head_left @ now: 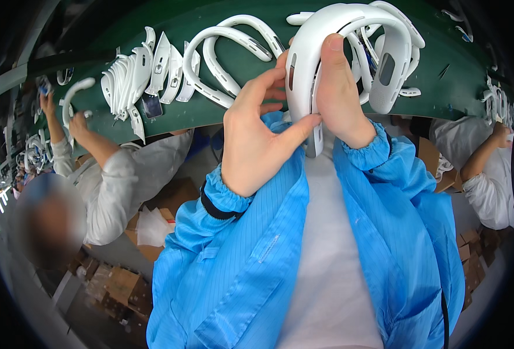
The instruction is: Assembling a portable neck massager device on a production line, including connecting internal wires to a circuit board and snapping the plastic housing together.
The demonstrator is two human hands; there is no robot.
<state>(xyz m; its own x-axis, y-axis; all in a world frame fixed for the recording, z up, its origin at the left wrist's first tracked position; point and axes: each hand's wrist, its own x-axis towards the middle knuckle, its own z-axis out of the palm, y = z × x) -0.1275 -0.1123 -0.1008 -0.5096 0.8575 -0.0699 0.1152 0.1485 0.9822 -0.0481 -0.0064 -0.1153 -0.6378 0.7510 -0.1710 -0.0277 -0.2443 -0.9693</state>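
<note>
own hands: 2 [257, 139] [341, 93] | co-workers: 2 [103, 174] [490, 168] | loose white U-shaped housings on green belt [169, 17]: too stacked to count

neckband shell [303, 64]: white, grey slot | other neckband parts [222, 52]: white, some w/ grey insets | belt [210, 110]: dark green | jacket sleeves [239, 244]: bright blue, fine pinstripe, black cuff band | co-worker's coat [129, 174]: pale grey | cartons [123, 285]: brown
</note>
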